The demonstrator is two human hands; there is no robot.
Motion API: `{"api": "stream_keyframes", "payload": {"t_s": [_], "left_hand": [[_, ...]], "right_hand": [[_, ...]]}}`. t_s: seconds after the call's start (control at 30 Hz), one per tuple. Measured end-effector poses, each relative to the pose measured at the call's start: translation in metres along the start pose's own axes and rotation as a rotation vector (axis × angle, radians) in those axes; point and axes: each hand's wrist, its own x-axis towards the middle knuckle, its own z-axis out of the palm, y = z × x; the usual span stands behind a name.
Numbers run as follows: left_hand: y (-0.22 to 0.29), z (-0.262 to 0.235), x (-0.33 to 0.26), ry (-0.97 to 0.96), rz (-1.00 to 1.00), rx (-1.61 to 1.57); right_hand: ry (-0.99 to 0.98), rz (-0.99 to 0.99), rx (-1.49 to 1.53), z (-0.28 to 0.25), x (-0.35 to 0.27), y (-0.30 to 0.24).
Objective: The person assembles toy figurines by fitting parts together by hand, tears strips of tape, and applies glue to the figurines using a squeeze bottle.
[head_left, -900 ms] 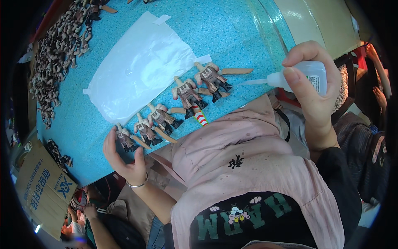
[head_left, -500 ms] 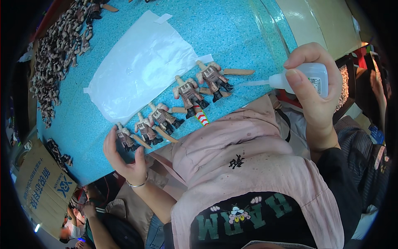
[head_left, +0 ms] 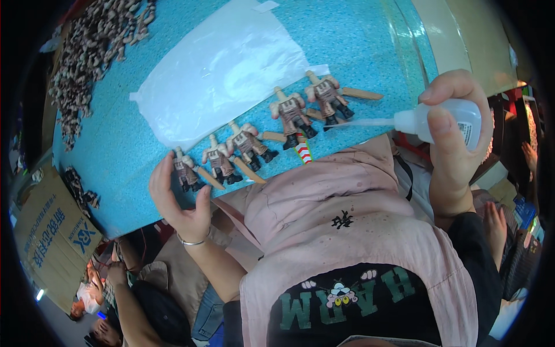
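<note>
Several small headless toy figures with brown outfits and black boots lie in a slanting row on the blue table. My left hand (head_left: 184, 203) curves around the leftmost figure (head_left: 186, 171), fingers and thumb apart on either side; a fingertip is close to its neck, and contact is unclear. In my right hand (head_left: 454, 136) is a translucent white squeeze bottle (head_left: 417, 122), held between thumb and fingers. Its thin nozzle points left, with the tip by the boots of the rightmost figure (head_left: 327, 95). Tan flat strips (head_left: 363, 93) lie beside the figures.
A white plastic sheet (head_left: 217, 69) is taped down behind the row. Many small brown and beige parts (head_left: 95, 52) are heaped at the far left. A cardboard box (head_left: 55, 234) stands lower left, near other people. A red-and-white striped strip (head_left: 303, 151) lies at the front edge.
The table and figures have shifted right in view. The bottle's nozzle tip has come leftward relative to the row, to the rightmost figure's boots. My left hand stays around the leftmost figure.
</note>
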Motion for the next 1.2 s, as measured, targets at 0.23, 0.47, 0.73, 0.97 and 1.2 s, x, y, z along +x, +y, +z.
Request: {"api": "stream_keyframes", "payload": {"t_s": [0.23,0.47,0.73,0.97,1.2], "left_hand": [[0.0,0.0,0.004,-0.004,0.047,-0.008],[-0.003,0.0,0.003,0.002,0.054,-0.018],[-0.002,0.0,0.003,0.009,0.063,-0.016],[-0.003,0.0,0.004,0.005,0.066,-0.004],[-0.004,0.001,0.005,0.02,0.081,-0.005]], "right_hand": [[-0.171,0.049,0.04,0.03,0.005,-0.009],[-0.318,0.007,0.094,0.047,0.008,-0.01],[-0.331,-0.039,0.085,0.052,0.008,-0.007],[-0.337,-0.06,0.056,0.051,0.009,-0.007],[-0.292,0.067,0.002,0.049,0.007,-0.014]]}}
